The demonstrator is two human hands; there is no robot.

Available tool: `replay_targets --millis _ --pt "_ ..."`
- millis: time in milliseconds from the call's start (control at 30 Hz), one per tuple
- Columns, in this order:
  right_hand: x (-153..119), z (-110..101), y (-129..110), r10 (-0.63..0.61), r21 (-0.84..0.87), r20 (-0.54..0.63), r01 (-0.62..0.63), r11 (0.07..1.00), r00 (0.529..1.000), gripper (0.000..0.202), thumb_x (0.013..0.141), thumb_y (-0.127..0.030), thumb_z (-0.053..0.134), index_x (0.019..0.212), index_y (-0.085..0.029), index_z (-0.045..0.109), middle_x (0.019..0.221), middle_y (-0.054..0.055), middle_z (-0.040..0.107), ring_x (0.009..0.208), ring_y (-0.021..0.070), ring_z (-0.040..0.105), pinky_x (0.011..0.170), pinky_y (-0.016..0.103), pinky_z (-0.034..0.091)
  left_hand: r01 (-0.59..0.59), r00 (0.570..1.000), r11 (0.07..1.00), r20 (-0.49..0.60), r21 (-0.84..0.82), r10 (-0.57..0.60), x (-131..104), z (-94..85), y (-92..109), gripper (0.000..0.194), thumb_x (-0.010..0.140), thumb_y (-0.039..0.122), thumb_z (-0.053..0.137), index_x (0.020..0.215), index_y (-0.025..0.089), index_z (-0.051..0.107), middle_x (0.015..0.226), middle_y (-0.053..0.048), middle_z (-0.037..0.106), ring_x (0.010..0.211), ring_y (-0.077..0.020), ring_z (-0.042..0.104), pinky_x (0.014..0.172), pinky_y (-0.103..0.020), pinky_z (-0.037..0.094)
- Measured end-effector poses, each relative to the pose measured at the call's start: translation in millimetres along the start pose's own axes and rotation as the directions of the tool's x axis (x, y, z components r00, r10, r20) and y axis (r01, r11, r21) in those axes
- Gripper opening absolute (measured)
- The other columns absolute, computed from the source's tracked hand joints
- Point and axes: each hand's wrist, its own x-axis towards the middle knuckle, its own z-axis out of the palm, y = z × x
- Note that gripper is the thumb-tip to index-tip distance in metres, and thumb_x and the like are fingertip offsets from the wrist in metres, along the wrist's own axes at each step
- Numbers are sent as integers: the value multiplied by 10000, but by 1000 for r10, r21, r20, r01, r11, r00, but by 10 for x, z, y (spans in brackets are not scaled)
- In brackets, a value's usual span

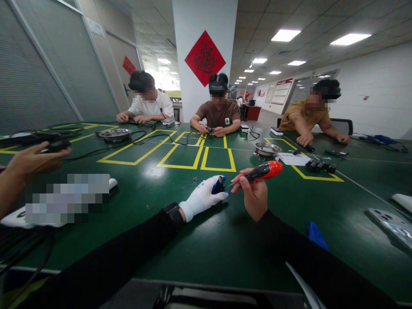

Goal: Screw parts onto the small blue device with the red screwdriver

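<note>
My left hand [206, 196], in a white glove with blue fingertips, is closed around a small black part [219, 183] with a metal bit at its top. Most of that part is hidden by the glove, so its kind is unclear. My bare right hand [252, 193] grips a screwdriver [265, 171] with a red and black handle. Its shaft slants down to the left, and the tip reaches the black part; whether it sits in a screw I cannot make out. Several tiny screws [195, 179] lie on the green table just beyond my glove.
Yellow tape boxes mark the green table [144, 193]. Metal bowls [268, 149] stand at centre right and far left. Black parts [322, 165] stand near a paper sheet [293, 159]. A phone [391, 225] lies right, a power strip [111, 184] left. Co-workers sit opposite; another person's hand [32, 161] reaches in left.
</note>
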Motion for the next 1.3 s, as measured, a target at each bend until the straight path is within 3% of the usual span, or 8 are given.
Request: replay_targets --millis 167,400,600,767,967,1100,1300 --pt "-9 -1 -21 6 -16 10 -6 1000 1000 136 864 -290 555 966 -204 530 709 -17 638 529 126 598 522 272 499 -61 997 993 -34 100 64 17 -14 -40 440 791 399 577 1187 208 548 1167 -80 604 1082 -253 556 963 -373 427" --pt "0 -15 -26 -7 -54 14 8 999 1000 125 864 -288 557 956 -208 533 675 -33 604 523 120 592 520 266 496 -18 1000 996 0 93 18 4 -62 4 389 800 456 549 1087 194 581 1009 -50 643 908 -221 597 837 -342 469" --pt "3 -4 -21 6 -31 9 -6 999 1000 149 853 -292 573 958 -196 529 656 -31 622 511 117 590 513 259 496 25 1000 992 11 120 -27 9 -84 3 373 788 467 559 1044 200 595 991 -40 645 887 -211 590 781 -310 464" --pt "20 40 -82 100 96 12 -101 990 995 281 824 -282 612 1072 -212 500 745 -17 671 452 101 576 444 240 478 38 999 994 27 100 -41 24 -85 -4 361 773 477 562 986 189 612 910 -30 655 812 -198 588 736 -293 460" --pt "72 52 -137 225 253 110 -247 935 968 348 872 -301 523 1210 -262 447 875 -3 647 635 118 643 611 288 544 41 999 995 2 90 -42 6 -94 18 338 770 442 570 990 190 613 912 -24 657 811 -192 581 725 -282 453" --pt "102 41 -138 214 211 111 -234 949 970 273 862 -314 541 1111 -224 478 894 13 655 618 114 639 594 280 542 51 999 994 -1 96 -51 3 -92 17 343 771 440 569 1004 191 609 921 -25 659 814 -190 582 728 -282 453" --pt "117 47 -127 207 138 24 -208 968 978 299 764 -262 675 950 -215 445 716 -33 653 493 110 601 498 256 520 43 999 992 -7 117 -43 6 -85 -3 355 774 450 570 1021 198 606 937 -32 654 836 -200 586 743 -292 452"
